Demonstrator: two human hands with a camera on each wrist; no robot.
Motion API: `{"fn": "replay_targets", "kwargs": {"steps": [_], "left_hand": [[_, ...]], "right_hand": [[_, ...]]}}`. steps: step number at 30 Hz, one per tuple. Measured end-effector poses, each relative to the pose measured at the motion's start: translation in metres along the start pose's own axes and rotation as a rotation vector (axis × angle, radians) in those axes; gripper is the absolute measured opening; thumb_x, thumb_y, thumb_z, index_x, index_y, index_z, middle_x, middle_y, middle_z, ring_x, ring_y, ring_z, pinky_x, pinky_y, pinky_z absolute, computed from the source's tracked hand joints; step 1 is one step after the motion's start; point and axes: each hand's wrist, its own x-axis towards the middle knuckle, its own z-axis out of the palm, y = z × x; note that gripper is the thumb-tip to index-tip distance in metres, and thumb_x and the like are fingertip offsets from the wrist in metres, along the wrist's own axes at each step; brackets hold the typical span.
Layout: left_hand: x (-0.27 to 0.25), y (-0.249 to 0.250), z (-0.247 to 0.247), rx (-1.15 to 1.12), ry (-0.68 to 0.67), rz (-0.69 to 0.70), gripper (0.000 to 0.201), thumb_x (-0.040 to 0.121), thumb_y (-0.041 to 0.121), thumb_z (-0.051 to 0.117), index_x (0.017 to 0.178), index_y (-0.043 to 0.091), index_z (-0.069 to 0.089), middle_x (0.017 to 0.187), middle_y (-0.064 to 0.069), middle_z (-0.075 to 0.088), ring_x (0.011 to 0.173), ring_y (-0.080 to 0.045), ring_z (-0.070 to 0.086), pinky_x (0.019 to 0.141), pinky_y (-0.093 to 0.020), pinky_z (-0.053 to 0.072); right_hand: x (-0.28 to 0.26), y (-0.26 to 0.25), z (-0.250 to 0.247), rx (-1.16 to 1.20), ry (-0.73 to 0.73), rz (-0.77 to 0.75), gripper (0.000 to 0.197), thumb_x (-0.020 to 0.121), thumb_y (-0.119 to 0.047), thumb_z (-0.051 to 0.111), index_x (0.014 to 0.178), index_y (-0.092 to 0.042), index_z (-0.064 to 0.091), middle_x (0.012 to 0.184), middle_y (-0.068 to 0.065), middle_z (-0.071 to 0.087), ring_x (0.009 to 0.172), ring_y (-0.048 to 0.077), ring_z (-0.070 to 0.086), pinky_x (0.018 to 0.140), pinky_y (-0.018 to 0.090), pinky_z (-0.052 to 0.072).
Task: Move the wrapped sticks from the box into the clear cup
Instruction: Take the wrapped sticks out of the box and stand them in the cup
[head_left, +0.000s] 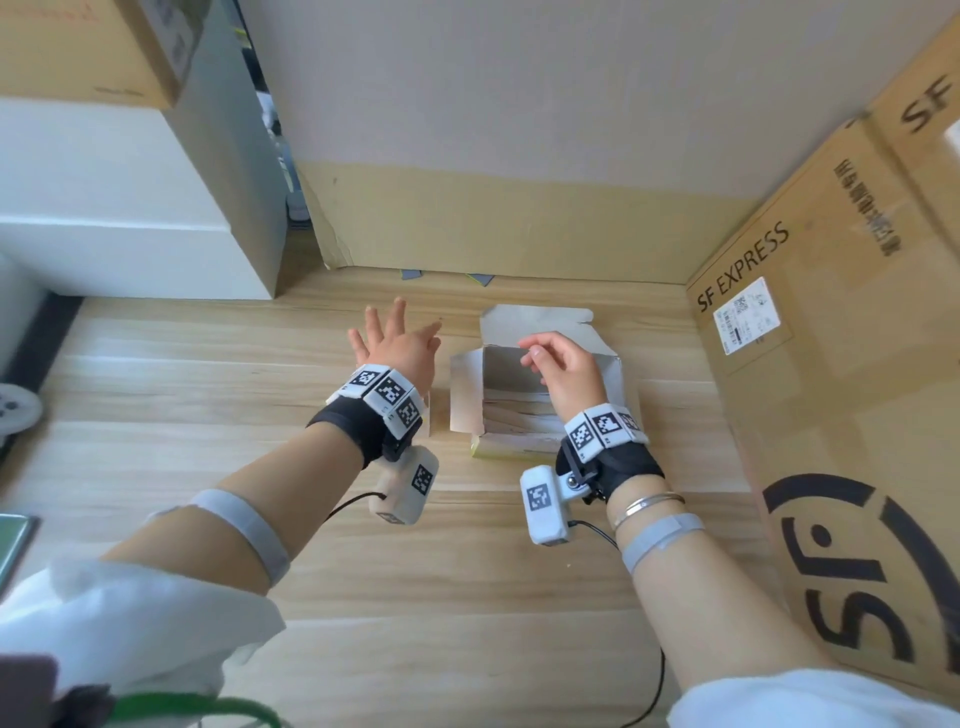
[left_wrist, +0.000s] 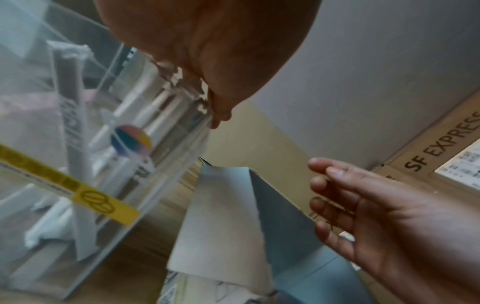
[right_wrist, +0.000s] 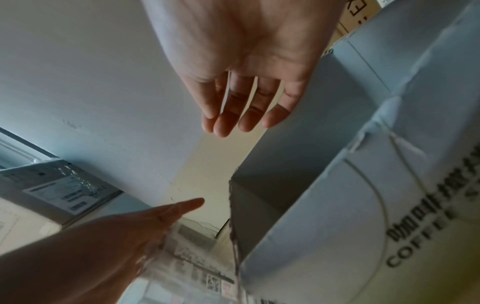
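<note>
The open box (head_left: 535, 389) was seen on the wooden table (head_left: 467, 597), wrapped sticks (head_left: 519, 415) inside, the clear cup (left_wrist: 78, 144) just left. The left hand (head_left: 397, 343) was spread, the right hand (head_left: 563, 364) loosely curled, both empty.

Both forearms are bare below white sleeves (head_left: 156, 613) pushed up near the elbows. Each wrist carries a black fabric wrap (head_left: 353, 426) topped by a curved band of white blocks (head_left: 387, 395) printed with black-and-white square codes. Under each wrist hangs a white boxy camera (head_left: 543, 504) bearing the same kind of code, joined by a black bracket, with a thin black cable (head_left: 652, 691) trailing toward the body. A grey strap (head_left: 244, 530) circles each forearm. The right wrist also wears slim metal bangles (head_left: 647, 504).
</note>
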Motion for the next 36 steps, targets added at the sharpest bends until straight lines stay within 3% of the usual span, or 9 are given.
{"fn": "replay_targets", "kwargs": {"steps": [3, 6, 12, 14, 18, 21, 26, 33, 36], "left_hand": [[-0.003, 0.017, -0.003, -0.08, 0.135, 0.096, 0.041, 0.101, 0.03, 0.032, 0.141, 0.027, 0.039, 0.159, -0.008, 0.014, 0.148, -0.031, -0.004, 0.12, -0.048, -0.002], [-0.01, 0.039, -0.001, -0.306, 0.191, 0.239, 0.038, 0.098, 0.019, 0.041, 0.136, 0.015, 0.046, 0.15, -0.008, 0.034, 0.139, -0.026, 0.033, 0.115, -0.034, 0.026], [-0.012, 0.068, 0.028, -0.289, -0.184, -0.002, 0.074, 0.094, 0.016, 0.051, 0.151, 0.025, 0.004, 0.146, -0.019, 0.036, 0.118, -0.032, 0.055, 0.092, -0.036, 0.048], [-0.01, 0.066, 0.036, -0.284, -0.233, -0.047, 0.079, 0.095, 0.01, 0.047, 0.15, 0.024, -0.008, 0.138, -0.021, 0.048, 0.106, -0.032, 0.06, 0.082, -0.03, 0.046], [-0.005, 0.061, 0.041, -0.327, -0.209, -0.091, 0.075, 0.095, 0.002, 0.04, 0.15, 0.022, -0.006, 0.131, -0.024, 0.054, 0.114, -0.036, 0.058, 0.091, -0.036, 0.049], [-0.003, 0.06, 0.04, -0.364, -0.219, -0.127, 0.078, 0.094, 0.002, 0.042, 0.15, 0.025, -0.007, 0.129, -0.022, 0.055, 0.108, -0.034, 0.062, 0.077, -0.033, 0.05], [-0.009, 0.06, 0.043, -0.515, -0.151, 0.018, 0.075, 0.085, -0.005, 0.046, 0.149, 0.022, 0.018, 0.141, -0.017, 0.039, 0.12, -0.034, 0.051, 0.091, -0.033, 0.045], [-0.025, 0.051, 0.058, -0.508, -0.158, 0.001, 0.062, 0.089, -0.002, 0.045, 0.142, 0.022, 0.023, 0.133, -0.021, 0.042, 0.123, -0.038, 0.045, 0.102, -0.042, 0.037], [-0.026, 0.05, 0.061, -0.488, -0.155, 0.014, 0.062, 0.089, -0.002, 0.045, 0.142, 0.019, 0.022, 0.133, -0.021, 0.042, 0.124, -0.038, 0.044, 0.103, -0.042, 0.036]], "right_hand": [[0.0, 0.003, -0.009, -0.029, 0.001, 0.026, 0.021, 0.095, -0.014, 0.044, 0.097, -0.017, 0.065, 0.077, -0.009, 0.063, 0.083, 0.013, 0.058, 0.082, 0.034, 0.049], [0.0, 0.008, -0.017, -0.067, -0.006, 0.065, 0.023, 0.095, -0.013, 0.043, 0.099, -0.014, 0.066, 0.084, -0.001, 0.065, 0.081, 0.014, 0.059, 0.082, 0.034, 0.049], [0.0, 0.022, -0.027, -0.187, -0.08, 0.121, 0.023, 0.094, -0.014, 0.044, 0.096, -0.02, 0.066, 0.082, -0.007, 0.065, 0.085, 0.024, 0.064, 0.082, 0.035, 0.051], [0.0, 0.024, -0.029, -0.203, -0.097, 0.135, 0.023, 0.094, -0.014, 0.044, 0.097, -0.02, 0.066, 0.083, -0.007, 0.065, 0.088, 0.024, 0.064, 0.081, 0.032, 0.05], [-0.001, 0.029, -0.03, -0.211, -0.126, 0.153, 0.024, 0.094, -0.015, 0.043, 0.1, -0.02, 0.066, 0.088, -0.006, 0.067, 0.085, 0.015, 0.061, 0.068, 0.024, 0.046], [-0.002, 0.033, -0.028, -0.259, -0.158, 0.174, 0.024, 0.094, -0.019, 0.045, 0.106, -0.023, 0.066, 0.103, -0.003, 0.07, 0.091, 0.015, 0.062, 0.063, 0.018, 0.042], [-0.006, 0.039, -0.017, -0.414, -0.23, 0.21, 0.039, 0.094, -0.024, 0.047, 0.133, -0.023, 0.051, 0.136, 0.005, 0.055, 0.12, 0.025, 0.054, 0.098, 0.03, 0.043], [-0.01, 0.041, 0.002, -0.756, -0.338, 0.134, 0.058, 0.09, -0.024, 0.049, 0.144, -0.017, 0.03, 0.151, 0.009, 0.033, 0.138, 0.03, 0.031, 0.115, 0.037, 0.026], [-0.01, 0.045, 0.01, -0.794, -0.363, 0.166, 0.061, 0.087, -0.023, 0.052, 0.143, -0.019, 0.03, 0.151, 0.006, 0.033, 0.136, 0.03, 0.036, 0.113, 0.043, 0.029]]}}
